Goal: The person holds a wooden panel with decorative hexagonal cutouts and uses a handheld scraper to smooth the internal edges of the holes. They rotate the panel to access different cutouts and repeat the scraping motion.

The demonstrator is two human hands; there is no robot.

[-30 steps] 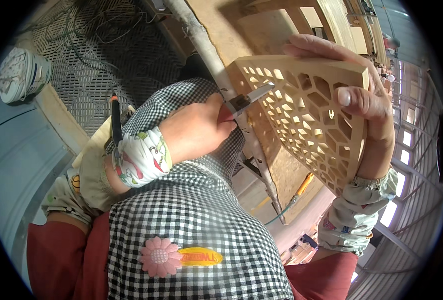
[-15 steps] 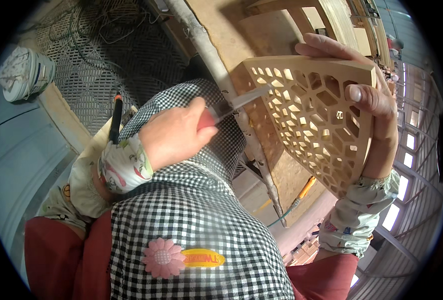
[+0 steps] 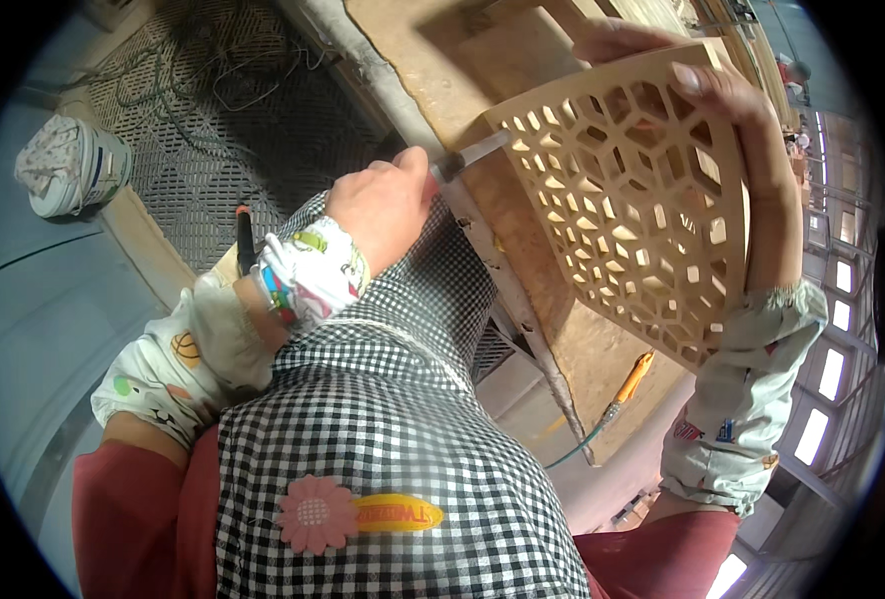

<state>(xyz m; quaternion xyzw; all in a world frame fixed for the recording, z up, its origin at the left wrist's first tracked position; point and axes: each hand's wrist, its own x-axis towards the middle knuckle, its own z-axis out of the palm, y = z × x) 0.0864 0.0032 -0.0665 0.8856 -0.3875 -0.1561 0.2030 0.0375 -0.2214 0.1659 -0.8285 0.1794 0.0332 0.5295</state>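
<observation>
Since the earlier frame, the pierced wooden panel (image 3: 622, 205) has tipped, its far right corner now higher in view, and the left hand (image 3: 383, 205) has risen with the blade. The panel is held tilted above the workbench (image 3: 592, 369), its many-sided holes facing the person. The right hand (image 3: 742, 110) grips its far right corner, thumb on the face. The left hand is closed round the handle of a knife (image 3: 477, 153), whose tip lies at the panel's left edge; contact cannot be told. Nearby on the bench lies an orange-handled tool (image 3: 634, 377). Farther left, a white bucket (image 3: 93, 180) stands beside grey floor matting (image 3: 153, 190).
</observation>
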